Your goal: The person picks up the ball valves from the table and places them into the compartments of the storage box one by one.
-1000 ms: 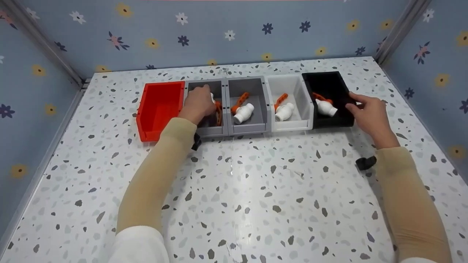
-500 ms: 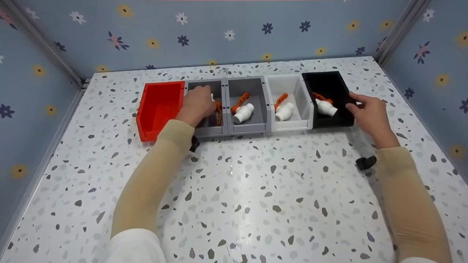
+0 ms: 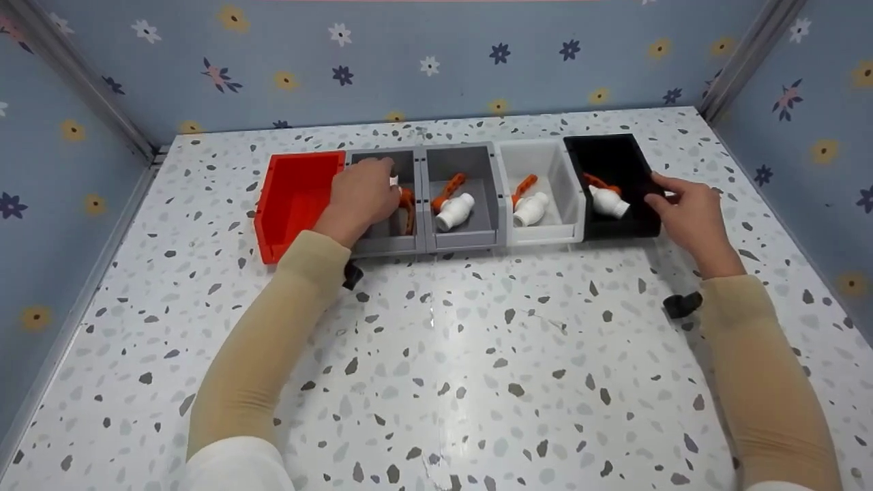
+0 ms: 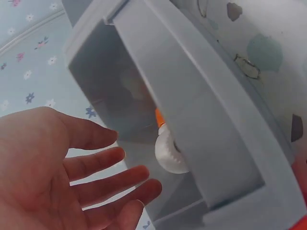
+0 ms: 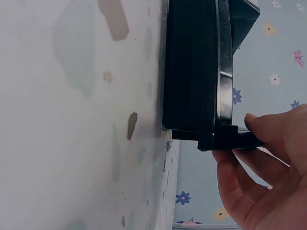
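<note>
My left hand (image 3: 360,198) is over the left grey bin (image 3: 390,247), fingers loosely bent and spread, holding nothing. Inside that bin lies a white ball valve (image 4: 169,154) with an orange lever handle (image 3: 407,203), just beyond the fingertips in the left wrist view; the hand partly covers it in the head view. My right hand (image 3: 694,217) pinches the right side rim of the black bin (image 5: 192,67) between thumb and fingers. In the black bin is another white valve (image 3: 608,201) with an orange handle.
Between those bins, a second grey bin (image 3: 466,241) and a white bin (image 3: 545,235) each hold a similar valve. A red bin (image 3: 264,211) stands at the row's left end. Flower-patterned panels (image 3: 436,41) enclose the speckled table (image 3: 477,368).
My left hand and forearm have shifted slightly to the left, showing a bit more of the orange handle. The right hand and the bins have stayed in place.
</note>
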Demonstrator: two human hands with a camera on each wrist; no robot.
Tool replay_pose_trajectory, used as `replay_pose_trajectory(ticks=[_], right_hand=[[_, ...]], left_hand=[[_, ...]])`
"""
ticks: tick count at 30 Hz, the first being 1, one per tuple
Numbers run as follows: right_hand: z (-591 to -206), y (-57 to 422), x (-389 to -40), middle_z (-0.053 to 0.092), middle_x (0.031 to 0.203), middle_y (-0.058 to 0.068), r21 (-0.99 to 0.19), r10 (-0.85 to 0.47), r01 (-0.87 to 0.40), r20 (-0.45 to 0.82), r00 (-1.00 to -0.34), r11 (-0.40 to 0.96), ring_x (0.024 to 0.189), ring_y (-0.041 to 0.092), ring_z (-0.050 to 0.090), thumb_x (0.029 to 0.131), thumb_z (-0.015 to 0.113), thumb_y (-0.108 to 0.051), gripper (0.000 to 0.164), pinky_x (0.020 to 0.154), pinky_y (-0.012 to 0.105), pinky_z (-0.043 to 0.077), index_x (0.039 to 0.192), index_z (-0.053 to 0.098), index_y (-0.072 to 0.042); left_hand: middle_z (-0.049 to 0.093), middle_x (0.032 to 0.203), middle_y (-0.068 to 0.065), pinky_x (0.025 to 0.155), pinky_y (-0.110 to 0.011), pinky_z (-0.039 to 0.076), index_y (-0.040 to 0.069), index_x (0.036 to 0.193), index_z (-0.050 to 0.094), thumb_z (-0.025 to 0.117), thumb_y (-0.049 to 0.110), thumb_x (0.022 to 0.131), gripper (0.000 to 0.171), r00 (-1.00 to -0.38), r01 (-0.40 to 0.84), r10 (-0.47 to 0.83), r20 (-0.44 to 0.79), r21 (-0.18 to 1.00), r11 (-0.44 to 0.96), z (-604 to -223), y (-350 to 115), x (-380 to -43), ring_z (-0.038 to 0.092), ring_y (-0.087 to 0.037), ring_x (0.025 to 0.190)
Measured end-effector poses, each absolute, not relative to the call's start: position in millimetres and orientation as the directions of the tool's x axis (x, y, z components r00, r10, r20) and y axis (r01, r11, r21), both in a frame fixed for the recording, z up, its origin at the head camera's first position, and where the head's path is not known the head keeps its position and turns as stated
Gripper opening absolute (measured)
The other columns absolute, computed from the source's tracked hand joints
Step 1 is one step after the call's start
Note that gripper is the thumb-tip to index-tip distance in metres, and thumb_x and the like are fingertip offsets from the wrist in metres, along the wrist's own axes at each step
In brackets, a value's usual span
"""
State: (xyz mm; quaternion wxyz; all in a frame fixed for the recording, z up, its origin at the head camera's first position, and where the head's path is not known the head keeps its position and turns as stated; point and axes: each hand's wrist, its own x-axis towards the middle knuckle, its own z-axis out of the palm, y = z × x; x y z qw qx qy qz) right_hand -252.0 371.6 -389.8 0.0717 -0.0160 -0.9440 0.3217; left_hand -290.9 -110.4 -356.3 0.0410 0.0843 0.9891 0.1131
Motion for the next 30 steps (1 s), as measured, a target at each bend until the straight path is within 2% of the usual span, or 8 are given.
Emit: replay_pose_trajectory(ticks=[4, 9, 14, 23, 30], right_hand=[[-389, 371, -252, 0.052, 0.144, 0.015, -0.609, 0.082, -0.003, 0.112, -0.99, 0.793, 0.103, 0.027, 0.059, 0.101, 0.059, -0.031, 0.049, 0.059, 0.015, 0.041, 0.147, 0.05, -0.017], [-387, 370, -253, 0.051, 0.145, 0.015, -0.612, 0.083, 0.001, 0.105, -0.991, 0.791, 0.107, 0.029, 0.059, 0.101, 0.058, -0.031, 0.049, 0.06, 0.015, 0.041, 0.148, 0.05, -0.017], [-388, 370, -253, 0.05, 0.146, 0.015, -0.61, 0.087, 0.008, 0.099, -0.991, 0.793, 0.108, 0.029, 0.058, 0.102, 0.057, -0.031, 0.049, 0.061, 0.016, 0.041, 0.148, 0.049, -0.018], [-389, 371, -252, 0.051, 0.145, 0.016, -0.616, 0.085, 0.009, 0.094, -0.992, 0.788, 0.111, 0.031, 0.058, 0.102, 0.058, -0.03, 0.049, 0.062, 0.016, 0.042, 0.148, 0.049, -0.018], [-390, 371, -251, 0.053, 0.144, 0.016, -0.616, 0.085, 0.0, 0.108, -0.99, 0.788, 0.109, 0.03, 0.059, 0.101, 0.058, -0.029, 0.048, 0.063, 0.016, 0.042, 0.148, 0.05, -0.018]], left_hand=[[0.059, 0.128, -0.016, 0.088, -0.049, 0.053, 0.005, 0.135, 0.056, 0.054, 0.026, 0.099, 0.042, -0.982, 0.173, 0.187, -0.033, 0.252, 0.952, -353, -117, -284, 0.058, -0.033, 0.104], [0.062, 0.124, -0.012, 0.085, -0.047, 0.053, 0.008, 0.132, 0.06, 0.057, 0.027, 0.099, 0.039, -0.983, 0.152, 0.177, -0.039, 0.356, 0.922, -346, -130, -275, 0.059, -0.029, 0.096], [0.062, 0.126, -0.009, 0.088, -0.044, 0.054, 0.011, 0.13, 0.061, 0.061, 0.027, 0.096, 0.037, -0.988, 0.108, 0.147, -0.054, 0.444, 0.89, -338, -145, -266, 0.058, -0.026, 0.099], [0.063, 0.122, -0.009, 0.083, -0.043, 0.056, 0.013, 0.127, 0.062, 0.061, 0.026, 0.096, 0.033, -0.988, 0.131, 0.154, -0.018, 0.442, 0.888, -341, -164, -252, 0.059, -0.027, 0.099], [0.063, 0.121, -0.01, 0.087, -0.046, 0.055, 0.011, 0.126, 0.063, 0.063, 0.025, 0.096, 0.033, -0.985, 0.159, 0.17, 0.009, 0.419, 0.894, -344, -174, -237, 0.06, -0.028, 0.101]])
